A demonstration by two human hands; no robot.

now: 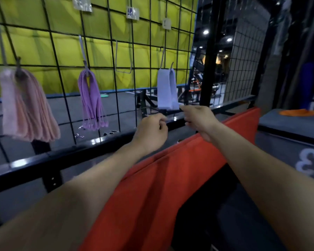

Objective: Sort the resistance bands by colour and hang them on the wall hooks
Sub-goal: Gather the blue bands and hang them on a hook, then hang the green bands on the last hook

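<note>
Wire grid (62, 57): pink bands (27, 105) far left, purple bands (91, 100) next, empty hook (123, 58), then pale band (166, 88) hung. Left hand (151, 133) and right hand (198, 118) curled just below it, grip unclear. Likely straightening it; next band needs fetching.

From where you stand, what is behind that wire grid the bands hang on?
Behind the wire grid is a yellow padded wall and dark gym floor. The pink bands, purple bands and pale band cover whatever lies directly behind them.
</note>
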